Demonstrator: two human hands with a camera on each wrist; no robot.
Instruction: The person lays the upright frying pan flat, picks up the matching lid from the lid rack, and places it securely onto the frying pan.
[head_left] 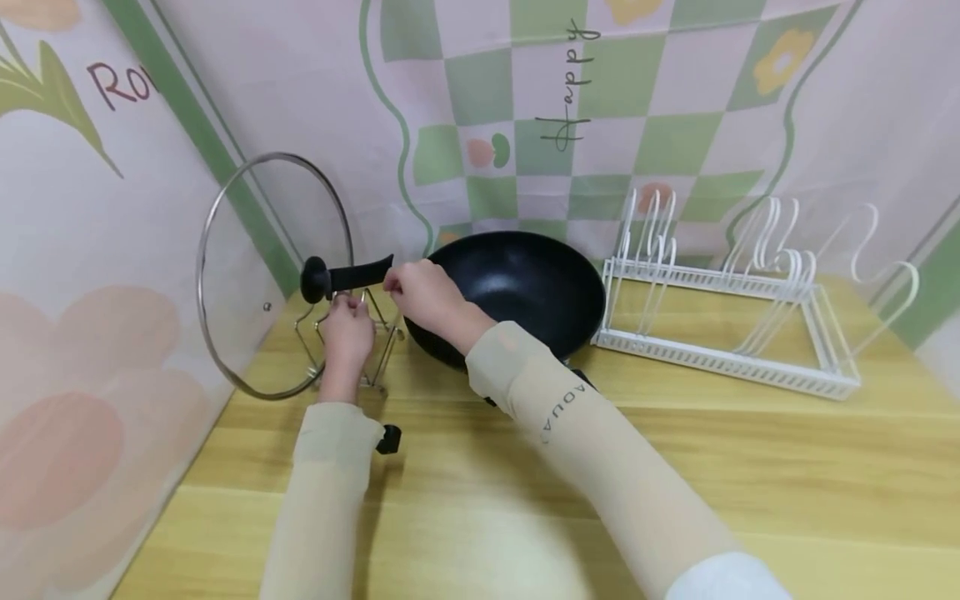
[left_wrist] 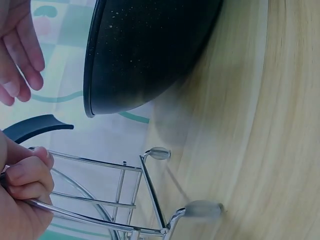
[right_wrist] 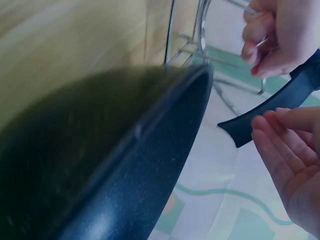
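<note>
In the head view, my left hand grips the top wire of a small chrome wire rack, fingers curled round it. A glass pot lid with a steel rim stands on edge at this rack. Its black knob and long curved handle point toward the right. My right hand is by the handle's tip, fingers loosely extended; the left wrist view shows a gap between them. Beside the rack sits a black wok, partly hidden behind my right forearm.
A white dish rack with several upright curved wires stands to the right of the wok. Patterned cloth walls rise behind and at the left. Everything rests on a wood-grain tabletop.
</note>
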